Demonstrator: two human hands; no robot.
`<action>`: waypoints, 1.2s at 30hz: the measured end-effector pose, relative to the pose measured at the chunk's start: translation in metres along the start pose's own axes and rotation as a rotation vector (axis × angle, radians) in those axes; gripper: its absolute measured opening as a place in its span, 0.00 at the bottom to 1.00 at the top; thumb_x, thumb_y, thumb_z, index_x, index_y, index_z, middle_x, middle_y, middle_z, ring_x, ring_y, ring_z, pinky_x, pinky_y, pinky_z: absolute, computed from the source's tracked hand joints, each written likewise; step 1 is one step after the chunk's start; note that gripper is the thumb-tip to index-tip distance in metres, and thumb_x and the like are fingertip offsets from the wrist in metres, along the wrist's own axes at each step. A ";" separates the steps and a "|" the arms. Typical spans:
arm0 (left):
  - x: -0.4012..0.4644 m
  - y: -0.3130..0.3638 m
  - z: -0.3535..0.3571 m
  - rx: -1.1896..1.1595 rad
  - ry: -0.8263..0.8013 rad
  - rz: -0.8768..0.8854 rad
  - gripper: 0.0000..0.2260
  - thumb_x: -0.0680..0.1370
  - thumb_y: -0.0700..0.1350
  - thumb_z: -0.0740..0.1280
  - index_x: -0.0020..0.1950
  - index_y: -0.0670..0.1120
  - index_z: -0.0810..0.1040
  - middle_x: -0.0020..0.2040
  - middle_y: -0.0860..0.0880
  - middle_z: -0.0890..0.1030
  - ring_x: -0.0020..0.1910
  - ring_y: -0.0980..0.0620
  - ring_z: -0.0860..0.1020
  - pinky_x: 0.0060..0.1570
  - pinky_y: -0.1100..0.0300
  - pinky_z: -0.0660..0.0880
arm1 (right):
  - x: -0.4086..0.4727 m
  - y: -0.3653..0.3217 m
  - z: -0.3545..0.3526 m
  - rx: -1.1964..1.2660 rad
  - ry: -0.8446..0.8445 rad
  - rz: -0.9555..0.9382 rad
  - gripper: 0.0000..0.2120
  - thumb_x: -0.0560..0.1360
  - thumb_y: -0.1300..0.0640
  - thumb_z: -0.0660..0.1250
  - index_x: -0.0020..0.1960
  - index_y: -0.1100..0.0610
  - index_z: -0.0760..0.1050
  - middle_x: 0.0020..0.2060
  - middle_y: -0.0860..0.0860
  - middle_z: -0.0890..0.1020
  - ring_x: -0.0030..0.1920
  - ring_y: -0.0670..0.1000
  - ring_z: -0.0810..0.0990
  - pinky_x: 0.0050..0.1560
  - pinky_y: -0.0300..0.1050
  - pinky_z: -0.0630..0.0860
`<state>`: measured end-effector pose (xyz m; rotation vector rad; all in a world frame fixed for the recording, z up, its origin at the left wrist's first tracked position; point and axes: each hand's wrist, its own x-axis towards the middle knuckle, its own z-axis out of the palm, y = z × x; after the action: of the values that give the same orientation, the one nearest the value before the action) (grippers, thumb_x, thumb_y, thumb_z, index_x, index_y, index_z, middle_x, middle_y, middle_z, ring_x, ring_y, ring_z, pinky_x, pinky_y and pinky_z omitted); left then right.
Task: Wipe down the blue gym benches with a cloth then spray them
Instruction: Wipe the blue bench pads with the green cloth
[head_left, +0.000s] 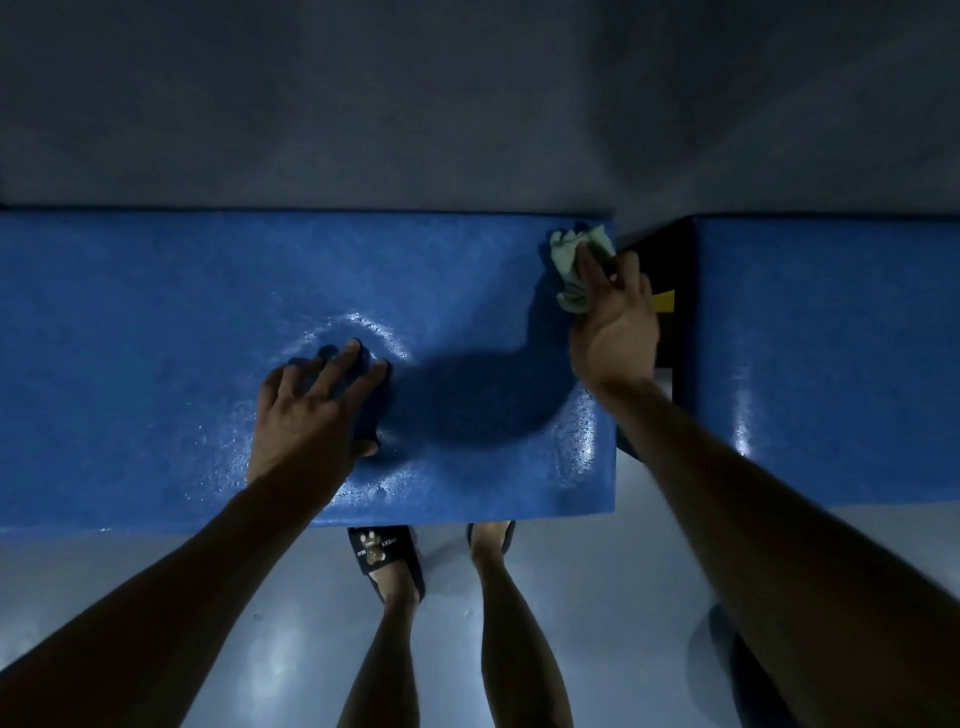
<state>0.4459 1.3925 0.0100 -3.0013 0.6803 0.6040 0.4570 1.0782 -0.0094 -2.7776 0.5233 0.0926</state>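
Crumpled green cloth (579, 270) on blue bench's (156, 338) far-right corner.

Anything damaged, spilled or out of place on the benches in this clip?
Nothing stands out. The right hand holds the green cloth at the far right corner of the blue bench, and the left hand presses flat on it. The shine may be moisture or glare.

Right hand (613, 322) pinching a crumpled pale green cloth (576, 265) at the far right corner of the glossy blue padded counter (156, 338); left hand (311, 410) pressed flat, fingers spread.
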 end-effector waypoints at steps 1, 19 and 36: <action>0.000 0.000 0.000 -0.001 -0.006 -0.002 0.45 0.56 0.57 0.82 0.71 0.56 0.71 0.73 0.50 0.70 0.61 0.38 0.71 0.63 0.43 0.65 | -0.003 -0.015 0.007 0.013 0.028 0.017 0.31 0.68 0.67 0.62 0.71 0.55 0.71 0.59 0.60 0.73 0.52 0.61 0.74 0.49 0.51 0.76; -0.001 0.001 -0.001 -0.024 -0.009 -0.006 0.44 0.57 0.54 0.82 0.71 0.55 0.71 0.74 0.49 0.70 0.63 0.37 0.71 0.63 0.42 0.66 | 0.042 0.027 -0.010 0.030 -0.061 0.014 0.30 0.68 0.62 0.63 0.70 0.49 0.70 0.62 0.56 0.71 0.55 0.64 0.76 0.49 0.57 0.79; -0.001 0.002 0.001 -0.046 -0.003 -0.008 0.45 0.56 0.53 0.83 0.72 0.54 0.71 0.74 0.49 0.69 0.65 0.36 0.70 0.61 0.42 0.66 | -0.037 0.028 -0.008 -0.021 -0.163 -0.410 0.36 0.66 0.64 0.67 0.73 0.48 0.70 0.64 0.55 0.73 0.52 0.58 0.72 0.47 0.51 0.77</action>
<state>0.4439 1.3913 0.0098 -3.0433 0.6623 0.6325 0.4122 1.0632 -0.0056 -2.8021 -0.0917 0.2290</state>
